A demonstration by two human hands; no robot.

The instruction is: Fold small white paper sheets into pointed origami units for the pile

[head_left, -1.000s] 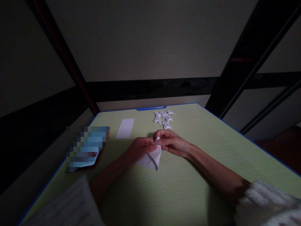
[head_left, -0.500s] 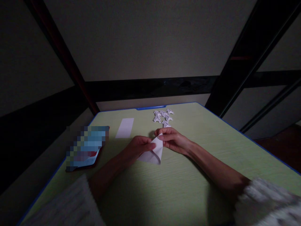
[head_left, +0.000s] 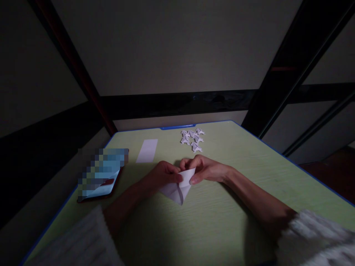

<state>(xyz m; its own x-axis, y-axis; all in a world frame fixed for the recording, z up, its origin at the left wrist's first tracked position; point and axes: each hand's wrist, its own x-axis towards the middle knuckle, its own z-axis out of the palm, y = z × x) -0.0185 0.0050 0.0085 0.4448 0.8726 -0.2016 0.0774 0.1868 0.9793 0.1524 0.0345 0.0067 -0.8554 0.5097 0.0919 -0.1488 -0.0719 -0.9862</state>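
Between my hands is a partly folded sheet of white paper [head_left: 183, 188], with a corner pointing down toward me and a crease curving across it. My left hand [head_left: 163, 175] pinches its left side, thumb on top. On the upper right edge, my right hand [head_left: 203, 170] grips the paper between thumb and fingers. Both hands are closed, and the fingers behind the sheet are partly hidden. Just beyond my right hand lie several small folded white paper figures [head_left: 196, 147] in a loose cluster.
A flat white paper strip [head_left: 147, 150] lies left of the figures. Farther left rests a tablet-like device [head_left: 102, 188] with a dark red edge, its screen blurred out. The pale green table [head_left: 222, 225] has a blue rim, and a panelled wall stands behind it.
The paper has turned, so its lower corner now points down nearer me. My right hand has shifted slightly downward, its thumb lower on the edge, uncovering more of the nearest paper figure.
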